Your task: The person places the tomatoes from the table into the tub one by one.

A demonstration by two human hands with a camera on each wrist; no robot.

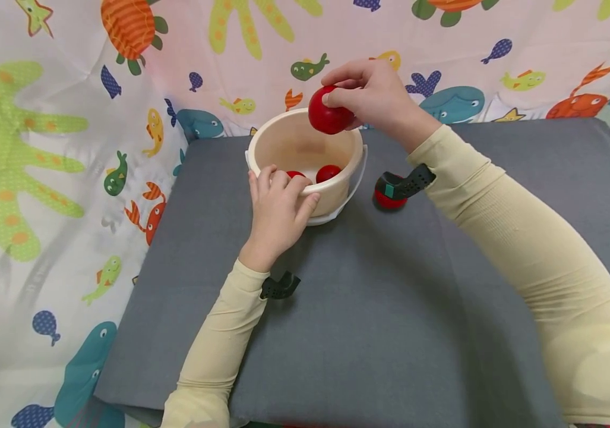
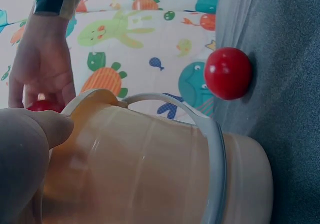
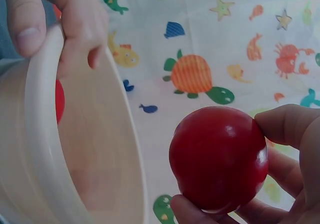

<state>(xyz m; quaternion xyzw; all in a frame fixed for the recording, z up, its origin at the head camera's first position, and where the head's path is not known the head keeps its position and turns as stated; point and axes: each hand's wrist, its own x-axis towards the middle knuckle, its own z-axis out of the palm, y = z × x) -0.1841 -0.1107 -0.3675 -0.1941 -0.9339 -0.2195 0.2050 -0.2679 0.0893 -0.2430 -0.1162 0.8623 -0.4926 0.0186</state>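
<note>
A shiny red apple (image 1: 330, 113) is held between the fingers and thumb of my right hand (image 1: 376, 98), above the far right rim of a cream bucket (image 1: 331, 201). The same apple (image 3: 219, 159) shows large in the right wrist view, apart from the bucket. My left hand (image 1: 278, 217) grips the near rim, fingers over the edge and thumb outside. Inside the bucket lie a red apple (image 1: 328, 173) and another red piece (image 1: 295, 173), partly hidden by the left fingers. One more red apple (image 2: 228, 73) rests on the grey surface, partly covered by the right wrist strap in the head view.
The bucket stands on a grey cloth-covered surface (image 1: 390, 333), its pale handle (image 1: 359, 178) hanging down at the right. A curtain (image 1: 262, 77) printed with sea animals closes off the back and left. Black straps (image 1: 280, 286) sit on both wrists.
</note>
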